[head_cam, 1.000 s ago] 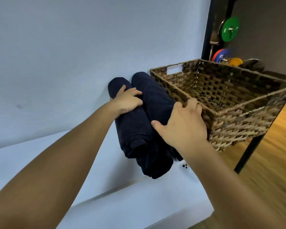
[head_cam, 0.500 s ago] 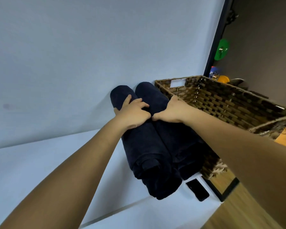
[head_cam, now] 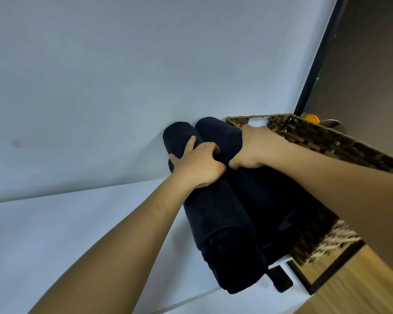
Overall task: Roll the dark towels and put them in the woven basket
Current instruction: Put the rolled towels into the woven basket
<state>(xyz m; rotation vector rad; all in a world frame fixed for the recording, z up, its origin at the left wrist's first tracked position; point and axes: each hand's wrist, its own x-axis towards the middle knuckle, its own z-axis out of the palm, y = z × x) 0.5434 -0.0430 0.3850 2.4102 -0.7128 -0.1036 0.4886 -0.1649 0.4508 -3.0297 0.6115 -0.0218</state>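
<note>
Towels [head_cam: 218, 211] just beside woven basket [head_cam: 327, 141]

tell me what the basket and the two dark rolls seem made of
Woven basket: probably wicker or seagrass, matte brown; flat interlaced strands, pale frayed fibres at its near corner. Left roll and right roll: likely soft cotton terry, matte navy; thick soft folds, weave too dark to confirm.

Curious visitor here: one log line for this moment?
left hand: grips left towel roll | right hand: grips right towel roll | woven basket: beside rolls
</note>
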